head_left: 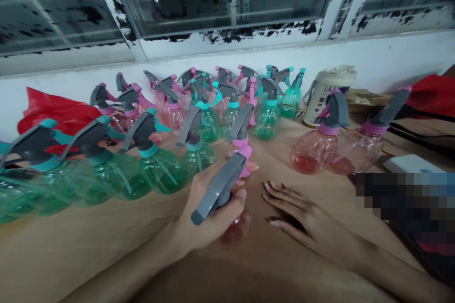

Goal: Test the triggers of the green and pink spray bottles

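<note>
In the head view my left hand (pixel 209 203) is wrapped round the neck of a pink spray bottle (pixel 234 232) with a grey and pink trigger head. The bottle stands low over the wooden table, its base partly hidden by my wrist and fingers; I cannot tell whether it touches the wood. My right hand (pixel 302 213) lies flat with fingers stretched toward that bottle, holding nothing. Just beyond the held bottle is another pink spray bottle (pixel 241 141). Two more pink spray bottles (pixel 313 151) stand beyond my right hand.
Green spray bottles (pixel 165 168) line the left side of the table (pixel 106 246). Behind them several pink and green ones crowd against the wall. A cream cup (pixel 329 94), red plastic bags (pixel 57 113) and a white box (pixel 414 164) sit around the edges. Windows rise behind.
</note>
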### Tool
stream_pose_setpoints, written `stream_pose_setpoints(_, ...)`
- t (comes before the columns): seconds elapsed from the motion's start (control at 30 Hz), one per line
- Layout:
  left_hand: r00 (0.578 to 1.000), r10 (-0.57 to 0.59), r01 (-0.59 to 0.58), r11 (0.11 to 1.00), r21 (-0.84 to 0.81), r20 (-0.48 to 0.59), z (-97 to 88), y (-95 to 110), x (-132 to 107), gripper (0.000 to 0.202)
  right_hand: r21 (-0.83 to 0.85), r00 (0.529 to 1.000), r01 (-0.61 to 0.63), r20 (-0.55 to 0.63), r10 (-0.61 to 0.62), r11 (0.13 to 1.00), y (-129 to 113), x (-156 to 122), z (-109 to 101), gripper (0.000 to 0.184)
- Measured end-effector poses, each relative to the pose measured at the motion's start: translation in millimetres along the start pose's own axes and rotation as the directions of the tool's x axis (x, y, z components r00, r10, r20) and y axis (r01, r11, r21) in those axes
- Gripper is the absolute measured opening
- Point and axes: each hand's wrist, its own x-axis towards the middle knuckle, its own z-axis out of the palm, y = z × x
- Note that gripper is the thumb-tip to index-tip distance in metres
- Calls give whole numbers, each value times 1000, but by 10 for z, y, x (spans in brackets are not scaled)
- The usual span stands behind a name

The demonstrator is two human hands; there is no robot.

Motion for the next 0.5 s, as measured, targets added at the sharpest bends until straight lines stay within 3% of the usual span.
stream_pose_setpoints(0.1,997,62,-62,998,-13,47,-4,32,14,22,-13,1000,15,3,-15,1000,2,2,8,50)
stream_pose_setpoints(0.23,986,161,-161,987,-13,32,-5,41,22,18,-23,1000,17,8,-17,1000,0,-2,7,49)
stream_pose_setpoints(0.5,987,153,-151,988,-46,56,-9,21,7,15,-1,1000,10,5,-10,1000,11,-2,-2,49)
